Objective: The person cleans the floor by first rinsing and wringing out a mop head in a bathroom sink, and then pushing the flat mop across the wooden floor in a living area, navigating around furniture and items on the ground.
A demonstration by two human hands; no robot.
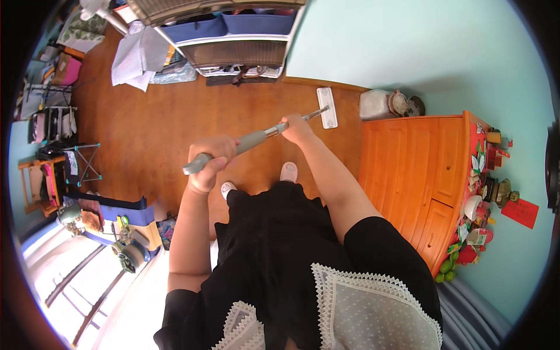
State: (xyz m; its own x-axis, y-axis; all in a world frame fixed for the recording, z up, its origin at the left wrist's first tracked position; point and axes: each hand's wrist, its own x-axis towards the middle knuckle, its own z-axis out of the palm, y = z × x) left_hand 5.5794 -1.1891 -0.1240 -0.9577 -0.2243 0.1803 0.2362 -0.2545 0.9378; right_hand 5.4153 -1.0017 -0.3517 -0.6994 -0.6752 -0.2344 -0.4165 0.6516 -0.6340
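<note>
A flat mop with a grey and silver handle slants across the view between my two hands. Around the thick grey end of the handle my left hand is closed. Further down, my right hand grips the silver part of the pole. The white rectangular mop head lies on the wooden floor, ahead and to the right, near the wall's baseboard. Whatever is under the mop head is hidden.
To the right stands an orange wooden chest of drawers with a white bag beside it. A shelf unit with blue bins rises ahead. Papers and a folding stand are on the left. My pink shoes are below.
</note>
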